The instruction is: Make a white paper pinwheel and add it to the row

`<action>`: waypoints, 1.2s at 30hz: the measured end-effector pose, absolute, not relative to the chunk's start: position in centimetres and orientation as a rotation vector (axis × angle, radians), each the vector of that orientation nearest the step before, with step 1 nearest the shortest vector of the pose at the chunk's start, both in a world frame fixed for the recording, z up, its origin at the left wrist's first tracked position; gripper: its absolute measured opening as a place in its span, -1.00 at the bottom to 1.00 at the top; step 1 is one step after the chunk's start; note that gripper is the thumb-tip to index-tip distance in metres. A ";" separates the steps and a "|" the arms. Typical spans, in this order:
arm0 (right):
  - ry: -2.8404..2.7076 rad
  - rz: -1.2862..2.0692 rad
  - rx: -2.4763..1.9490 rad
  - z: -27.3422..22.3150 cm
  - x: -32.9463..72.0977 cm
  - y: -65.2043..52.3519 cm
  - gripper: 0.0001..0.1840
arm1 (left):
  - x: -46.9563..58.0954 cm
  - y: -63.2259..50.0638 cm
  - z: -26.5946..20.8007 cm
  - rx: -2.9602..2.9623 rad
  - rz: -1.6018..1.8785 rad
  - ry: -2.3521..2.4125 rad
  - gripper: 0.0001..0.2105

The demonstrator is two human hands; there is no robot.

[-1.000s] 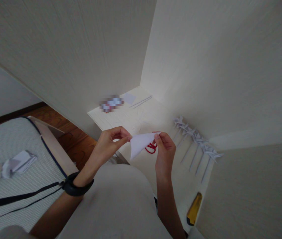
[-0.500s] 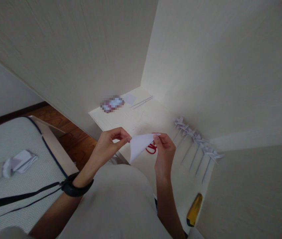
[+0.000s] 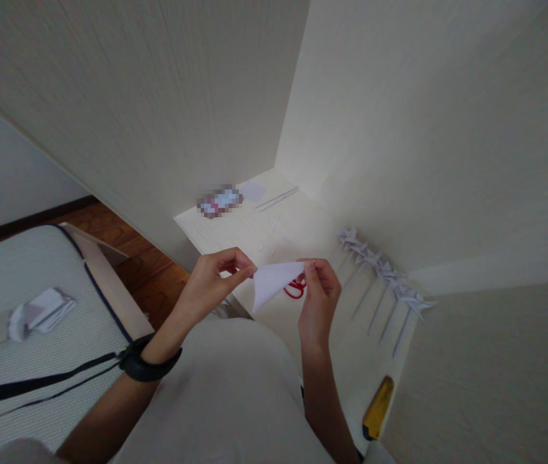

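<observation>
A small white sheet of paper (image 3: 274, 281), bent over into a triangle shape, hangs between my two hands above the near part of the table. My left hand (image 3: 220, 277) pinches its left corner between thumb and fingertips. At the right tip, my right hand (image 3: 321, 283) grips the paper with thumb and fingers closed. Red-handled scissors (image 3: 295, 289) lie on the table just behind the paper, partly covered by it and by my right hand. To the right, a row of white paper pinwheels (image 3: 384, 274) on thin sticks rests along the wall.
On the white table (image 3: 302, 219) lie a blurred-out phone (image 3: 219, 201), a paper square (image 3: 253, 191) and thin sticks (image 3: 278, 198). A yellow-and-black tool (image 3: 378, 407) sits at the right edge. Folded papers (image 3: 46, 310) lie on the mattress (image 3: 22, 258) at left. Walls enclose the table's far sides.
My right fingertips have shifted slightly on the paper's right corner, and its tip no longer sticks out past them. My left hand keeps its pinch in nearly the same place.
</observation>
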State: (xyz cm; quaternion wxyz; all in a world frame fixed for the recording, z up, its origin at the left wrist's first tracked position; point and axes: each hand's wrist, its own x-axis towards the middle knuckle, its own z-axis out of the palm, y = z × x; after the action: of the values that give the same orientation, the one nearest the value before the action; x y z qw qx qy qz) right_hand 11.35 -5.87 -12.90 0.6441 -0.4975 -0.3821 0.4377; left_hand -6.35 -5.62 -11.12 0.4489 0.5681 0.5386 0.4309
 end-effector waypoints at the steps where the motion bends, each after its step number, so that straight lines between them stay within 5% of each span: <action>1: -0.872 1.009 -1.130 -12.9 11.4 -5.9 -0.81 | -6.4 -5.6 -11.2 1.407 1.059 1.347 -0.86; 14: -0.838 1.233 -0.983 -12.2 11.2 -5.8 -0.82 | -6.1 -5.9 -10.8 1.268 1.156 1.362 -0.87; 21: -0.706 1.744 -0.957 -12.9 12.1 -4.9 -0.43 | -5.9 -6.2 -11.1 1.520 1.351 1.335 -0.90; 27: -0.814 1.863 -0.990 -13.8 11.8 -4.9 -0.66 | -6.3 -6.3 -11.5 1.896 1.387 1.406 -0.84; 36: -0.996 2.035 -0.888 -14.1 12.0 -5.0 -0.59 | -7.1 -7.1 -12.6 2.327 1.305 1.190 -0.74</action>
State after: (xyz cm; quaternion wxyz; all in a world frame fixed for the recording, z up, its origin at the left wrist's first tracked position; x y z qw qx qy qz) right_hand 11.97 -4.96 -14.07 0.3466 -0.3421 -0.3840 0.7845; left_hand -7.07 -7.07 -12.58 0.1099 0.7917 0.4050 0.4439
